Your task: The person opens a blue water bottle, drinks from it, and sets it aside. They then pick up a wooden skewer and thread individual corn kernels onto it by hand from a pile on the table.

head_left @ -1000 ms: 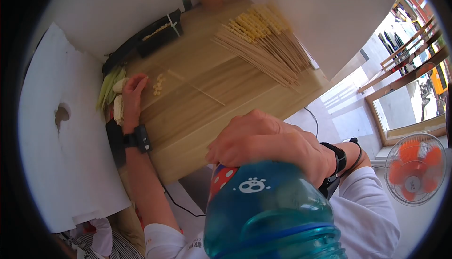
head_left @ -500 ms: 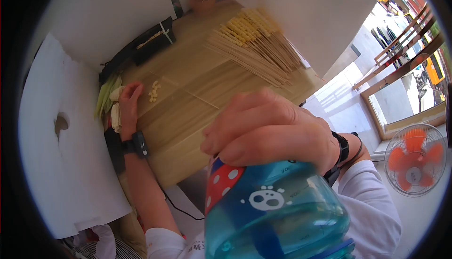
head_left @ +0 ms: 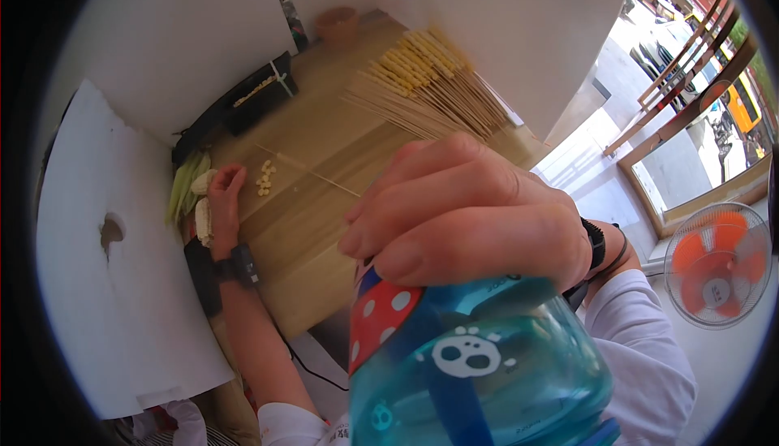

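Note:
My right hand (head_left: pixel 471 211) is closed over the upper part of a blue see-through water bottle (head_left: pixel 479 365), held tilted close to the camera. The bottle bears a red patch with white dots and white paw-like marks. My left hand (head_left: pixel 225 190) rests at the table's left side with curled fingers; whatever may be in them is hidden. Close beside it are a pale corn cob (head_left: pixel 203 223) and green husks (head_left: pixel 188 185). A little pile of yellow corn kernels (head_left: pixel 264 178) lies just right of its fingertips. Further right lies a single thin skewer (head_left: pixel 329 180).
Corn-loaded skewers (head_left: pixel 418 60) and bare sticks (head_left: pixel 389 109) lie at the wooden table's (head_left: pixel 300 239) far right. A black tray (head_left: pixel 260 93) with yellow pieces stands along the back left, near a brown bowl (head_left: pixel 337 24). A fan (head_left: pixel 718 266) is at the right.
The view has shifted slightly, and the bottle and my right hand sit a little differently in it. My left hand has stayed beside the cobs.

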{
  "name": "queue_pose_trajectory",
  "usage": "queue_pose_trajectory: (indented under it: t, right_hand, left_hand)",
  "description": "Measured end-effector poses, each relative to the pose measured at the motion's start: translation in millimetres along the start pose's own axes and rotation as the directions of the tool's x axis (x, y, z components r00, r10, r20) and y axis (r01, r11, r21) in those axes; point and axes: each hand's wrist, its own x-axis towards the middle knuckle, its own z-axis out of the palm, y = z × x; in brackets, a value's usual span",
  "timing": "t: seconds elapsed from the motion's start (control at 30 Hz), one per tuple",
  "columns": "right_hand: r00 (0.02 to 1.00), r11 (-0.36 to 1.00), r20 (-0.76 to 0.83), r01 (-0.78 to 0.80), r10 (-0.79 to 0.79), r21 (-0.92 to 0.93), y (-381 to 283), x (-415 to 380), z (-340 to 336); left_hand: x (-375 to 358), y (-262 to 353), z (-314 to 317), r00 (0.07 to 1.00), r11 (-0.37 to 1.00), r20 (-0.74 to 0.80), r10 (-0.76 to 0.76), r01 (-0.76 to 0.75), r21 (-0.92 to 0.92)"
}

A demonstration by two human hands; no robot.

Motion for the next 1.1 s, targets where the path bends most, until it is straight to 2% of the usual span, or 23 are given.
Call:
queue_pose_trajectory:
  t: [0.1, 0.17, 0.4, 0.47, 0.57, 0.63, 0.73, 1.0, 1.1]
  right_hand:
    - [1.000, 1.000, 0.023, 0.002, -0.002, -0.002, 1.3, 1.5, 2.7]
    - [0.999, 1.000, -0.035, 0.015, -0.015, 0.016, 3.3, 1.7, 10.6]
    - [0.998, 0.998, -0.044, 0.051, -0.049, 0.033, 9.1, 9.5, 20.2]
    - [0.996, 1.000, -0.088, -0.003, 0.006, 0.031, 5.0, 12.0, 25.8]
    - [0.995, 1.000, -0.097, -0.020, 0.021, 0.010, 4.9, 14.5, 29.9]
    - [0.995, 1.000, -0.103, -0.008, 0.009, 0.015, 7.2, 15.7, 31.7]
    - [0.995, 1.000, -0.096, 0.017, -0.016, 0.006, 10.8, 18.5, 30.2]
    - [0.993, 0.999, -0.114, 0.039, -0.040, -0.009, 13.8, 24.0, 30.1]
    - [0.994, 0.996, -0.068, 0.087, -0.088, -0.027, 13.6, 28.5, 28.6]
  left_hand:
    - [-2.9, 3.6, 1.7, 1.000, 0.999, -0.001, 0.011, -0.011, 0.036]
    - [-6.3, 6.3, 3.1, 1.000, 0.999, -0.014, 0.004, -0.003, 0.048]
    - [-2.7, -1.6, 0.3, 1.000, 0.999, -0.017, -0.009, 0.010, 0.039]
    - [0.2, -4.4, -1.1, 1.000, 0.998, -0.021, -0.023, 0.024, 0.060]
    - [3.9, -14.6, -3.5, 0.998, 0.999, -0.037, -0.043, 0.043, 0.009]
    - [4.3, -15.2, -1.9, 1.000, 0.996, -0.022, -0.014, 0.012, -0.093]
    - [5.0, -16.3, -1.5, 1.000, 0.993, -0.014, -0.009, 0.007, -0.119]
    - [4.3, -14.1, -1.6, 1.000, 0.998, -0.009, 0.005, -0.005, -0.066]
    - [3.7, -14.5, -3.0, 1.000, 0.999, -0.003, 0.017, -0.017, -0.045]
